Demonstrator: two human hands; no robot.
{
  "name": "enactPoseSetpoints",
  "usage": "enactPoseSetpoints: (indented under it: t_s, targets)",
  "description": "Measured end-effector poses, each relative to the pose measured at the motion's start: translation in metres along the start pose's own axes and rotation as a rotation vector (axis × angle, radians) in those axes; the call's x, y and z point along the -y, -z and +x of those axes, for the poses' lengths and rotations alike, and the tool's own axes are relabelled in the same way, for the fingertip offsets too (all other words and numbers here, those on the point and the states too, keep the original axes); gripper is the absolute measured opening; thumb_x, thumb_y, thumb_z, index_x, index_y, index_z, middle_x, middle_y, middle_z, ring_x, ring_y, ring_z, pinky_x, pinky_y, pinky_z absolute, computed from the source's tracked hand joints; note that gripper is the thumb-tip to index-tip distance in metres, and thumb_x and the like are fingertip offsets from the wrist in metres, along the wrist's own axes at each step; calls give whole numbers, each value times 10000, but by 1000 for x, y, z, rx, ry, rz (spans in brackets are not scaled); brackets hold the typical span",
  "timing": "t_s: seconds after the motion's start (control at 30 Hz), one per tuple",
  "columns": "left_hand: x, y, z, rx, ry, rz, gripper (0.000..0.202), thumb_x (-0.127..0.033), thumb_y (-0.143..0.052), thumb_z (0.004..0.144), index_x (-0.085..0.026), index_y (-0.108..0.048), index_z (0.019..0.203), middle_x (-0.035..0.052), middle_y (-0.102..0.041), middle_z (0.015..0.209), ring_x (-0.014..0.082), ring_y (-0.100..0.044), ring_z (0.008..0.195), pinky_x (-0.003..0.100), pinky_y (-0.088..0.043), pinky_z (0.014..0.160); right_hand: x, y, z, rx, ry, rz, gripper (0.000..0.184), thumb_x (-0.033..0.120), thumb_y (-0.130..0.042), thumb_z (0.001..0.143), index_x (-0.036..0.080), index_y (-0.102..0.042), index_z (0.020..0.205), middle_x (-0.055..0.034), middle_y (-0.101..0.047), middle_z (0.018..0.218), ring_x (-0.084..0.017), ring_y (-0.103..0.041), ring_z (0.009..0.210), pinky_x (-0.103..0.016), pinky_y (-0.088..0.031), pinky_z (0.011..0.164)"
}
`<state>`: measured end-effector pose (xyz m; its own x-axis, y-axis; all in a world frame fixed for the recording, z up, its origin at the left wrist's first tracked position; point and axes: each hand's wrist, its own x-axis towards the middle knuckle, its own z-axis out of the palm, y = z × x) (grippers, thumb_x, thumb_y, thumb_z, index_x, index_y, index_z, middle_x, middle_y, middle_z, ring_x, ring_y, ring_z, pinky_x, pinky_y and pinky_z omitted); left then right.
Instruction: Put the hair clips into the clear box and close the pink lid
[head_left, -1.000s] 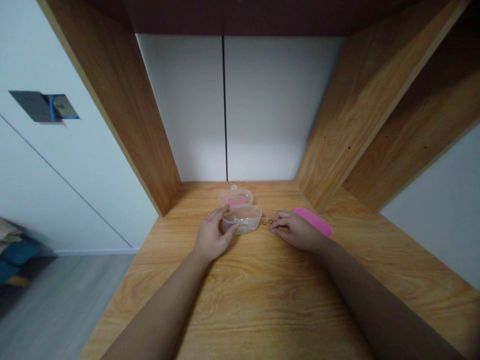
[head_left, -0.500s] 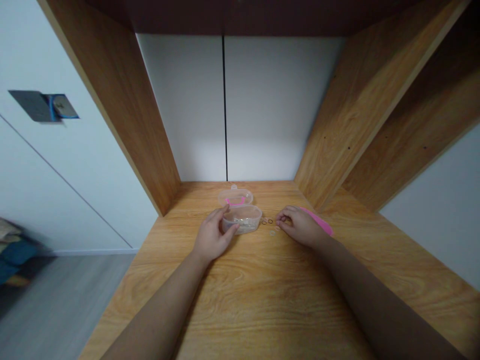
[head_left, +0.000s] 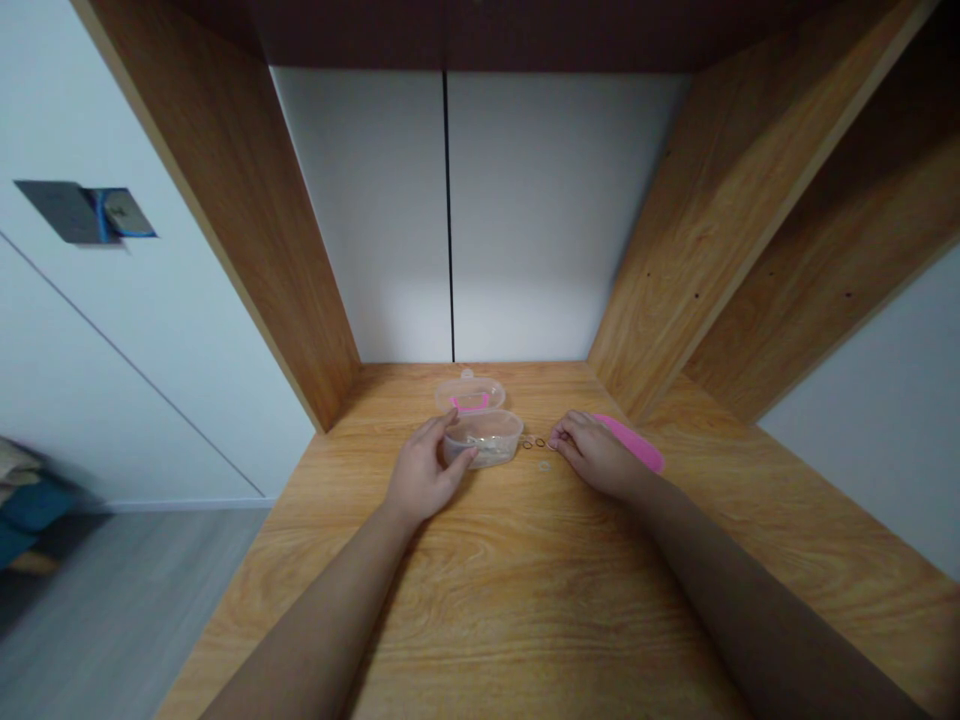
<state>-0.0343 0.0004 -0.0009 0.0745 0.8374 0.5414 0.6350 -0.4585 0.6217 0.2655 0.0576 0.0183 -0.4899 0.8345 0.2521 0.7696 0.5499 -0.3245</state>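
Note:
My left hand (head_left: 424, 470) curves round the left side of a clear plastic box (head_left: 501, 455), thumb at the front and fingers behind. Small pale and clear items lie inside it. The box's lid (head_left: 442, 397), with a pink handle, lies folded open behind it. Several small elastic bands (head_left: 540, 442), dark and pale, lie on the wood to the right of the box. There my right hand (head_left: 596, 455) is closed in a pinch, with a pale small band at its fingertips. Beyond that hand, and partly hidden by it, lies a flat bright pink oval piece (head_left: 637, 442).
The wooden desktop (head_left: 480, 600) ends at a white back panel (head_left: 525, 220). Upright wooden boards (head_left: 247, 200) stand at both sides, with a dark shelf (head_left: 480, 35) overhead. A wall socket (head_left: 90, 213) with a blue edge is at the far left.
My right hand has shifted slightly left, and a pale band shows at its fingertips. My left hand and the box stay where they were.

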Motion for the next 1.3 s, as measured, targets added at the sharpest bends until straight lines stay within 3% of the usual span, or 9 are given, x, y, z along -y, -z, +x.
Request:
enactPoseSetpoints:
  t_s: [0.13, 0.37, 0.6, 0.8, 1.07, 1.3]
  targets:
    - [1, -1, -1, -8, -2, 1, 572, -389, -672, 884, -189, -522, 1398, 122, -670, 1264, 274, -642, 1156, 459, -504, 1028, 4, -2, 3, -52, 14, 86, 131, 261, -547, 948, 195, -643, 888, -84, -677, 907, -220, -600, 870, -347, -460, 792]
    - [1, -1, 0, 2, 2, 8, 569, -395, -671, 887, -182, -526, 1395, 123, -669, 1264, 269, -639, 1163, 454, -500, 1034, 7, -6, 2, 35, -23, 206, 127, 273, -622, 894, 199, -714, 943, -64, -717, 873, -194, -637, 784, -320, -500, 736]
    - [3, -2, -1, -1, -5, -2, 580, -401, -669, 887, -188, -519, 1405, 122, -671, 1259, 270, -642, 1161, 451, -504, 1030, -2, -10, 6, -59, 40, 76, 177, 268, -581, 937, 213, -739, 995, -80, -724, 958, -223, -641, 919, -360, -487, 845]
    - [1, -1, -1, -2, 0, 5, 569, -391, -672, 885, -190, -527, 1397, 121, -671, 1263, 273, -639, 1167, 453, -503, 1031, -5, -14, 7, -38, 12, 23, 136, 253, -620, 915, 217, -747, 945, -81, -690, 955, -230, -620, 932, -366, -479, 867]
    - [0, 0, -1, 1, 3, 7, 563, -400, -662, 894, -183, -527, 1396, 123, -668, 1269, 268, -639, 1167, 452, -499, 1038, 6, -17, 8, -121, 26, 102, 110, 296, -641, 913, 226, -727, 910, -74, -667, 937, -220, -609, 901, -361, -490, 828]
    - [1, -1, 0, 0, -2, 1, 575, -401, -666, 887, -176, -524, 1397, 131, -667, 1262, 272, -641, 1157, 449, -503, 1026, 21, -24, 12, -77, 16, 27, 107, 280, -658, 905, 228, -748, 930, -70, -670, 943, -218, -607, 921, -348, -470, 845]
